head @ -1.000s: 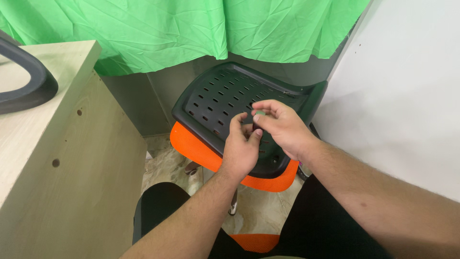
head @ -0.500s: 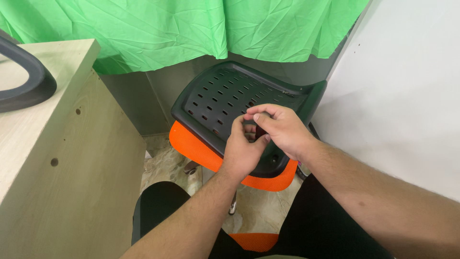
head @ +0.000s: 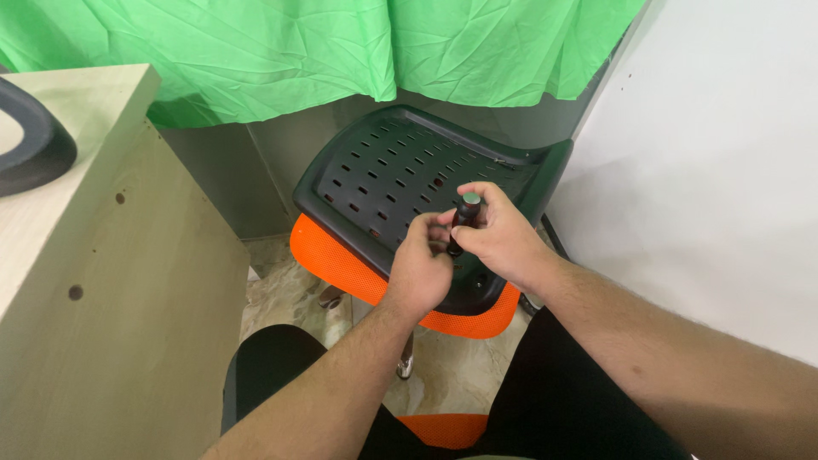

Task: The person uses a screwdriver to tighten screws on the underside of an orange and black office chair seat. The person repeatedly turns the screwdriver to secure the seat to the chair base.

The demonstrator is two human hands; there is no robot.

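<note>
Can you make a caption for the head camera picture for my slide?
Two hands, left hand and right hand, hold a small dark cylinder above a black-and-orange chair.

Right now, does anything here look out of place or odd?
Yes: the black perforated chair back lies flat across the orange seat rather than standing upright, as if detached. Above it, the right hand and left hand hold a small dark cylinder.
</note>
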